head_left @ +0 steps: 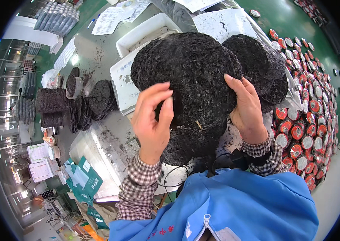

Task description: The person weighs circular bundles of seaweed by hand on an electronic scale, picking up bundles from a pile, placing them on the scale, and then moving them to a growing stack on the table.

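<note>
Large, dark, rough discs that look like dried seaweed (190, 60) lie in front of me, overlapping. My right hand (247, 110) grips the right edge of the upper disc, thumb on top and fingers partly hidden beyond the rim. Over the disc's left side is my left hand (152, 118), its thumb and index fingertips drawn together in a pinch. Whatever they hold, if anything, is too small to make out. A pale, straw-like bit (199, 125) rests on the dark material between my hands. Nearer me, another dark disc (190, 146) shows underneath.
More dark discs (246, 56) overlap at the right. A white plastic tub (123, 46) stands behind, with stacked discs (52, 100) to the left. Papers (107, 20) lie at the back. Many red and silver round packages (306, 132) cover the right side. Green bags (87, 176) are at lower left.
</note>
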`<state>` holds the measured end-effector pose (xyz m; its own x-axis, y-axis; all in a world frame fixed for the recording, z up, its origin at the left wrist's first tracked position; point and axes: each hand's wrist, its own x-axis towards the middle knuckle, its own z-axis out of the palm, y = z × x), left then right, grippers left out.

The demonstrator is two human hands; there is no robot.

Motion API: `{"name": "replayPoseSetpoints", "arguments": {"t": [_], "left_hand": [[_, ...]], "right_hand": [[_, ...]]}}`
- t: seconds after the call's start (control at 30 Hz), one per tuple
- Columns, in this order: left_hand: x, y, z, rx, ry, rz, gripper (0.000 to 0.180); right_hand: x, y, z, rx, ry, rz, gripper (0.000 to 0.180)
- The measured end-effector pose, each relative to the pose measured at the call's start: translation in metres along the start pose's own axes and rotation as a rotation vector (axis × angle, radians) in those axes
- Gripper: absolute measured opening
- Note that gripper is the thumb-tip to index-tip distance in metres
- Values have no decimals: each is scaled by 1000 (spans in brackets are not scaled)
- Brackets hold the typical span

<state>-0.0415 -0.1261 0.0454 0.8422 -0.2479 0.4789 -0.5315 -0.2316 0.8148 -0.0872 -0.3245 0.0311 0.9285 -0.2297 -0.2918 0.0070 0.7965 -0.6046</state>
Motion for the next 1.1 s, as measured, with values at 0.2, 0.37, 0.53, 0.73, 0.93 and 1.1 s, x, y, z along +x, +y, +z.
{"name": "replayPoseSetpoints", "arguments": {"t": [0.2, 0.37, 0.53, 0.73, 0.93, 1.1], "left_hand": [[-19, 7, -22, 187, 67, 121, 14], [-40, -1, -34, 285, -2, -139, 12], [-75, -17, -38, 231, -187, -32, 19], [-99, -29, -68, 160, 166, -278, 25], [-50, -7, -88, -857, 431, -327, 48], [-65, 23, -57, -779, 456, -431, 40]], "right_hand": [[40, 0, 15, 177, -102, -141, 19], [175, 27, 118, -283, -181, -818, 31], [263, 51, 136, -1024, -50, -1090, 39], [192, 39, 119, -414, -319, -575, 39], [12, 23, 41, -210, -512, 103, 33], [-52, 27, 6, -40, -344, 201, 35]]}}
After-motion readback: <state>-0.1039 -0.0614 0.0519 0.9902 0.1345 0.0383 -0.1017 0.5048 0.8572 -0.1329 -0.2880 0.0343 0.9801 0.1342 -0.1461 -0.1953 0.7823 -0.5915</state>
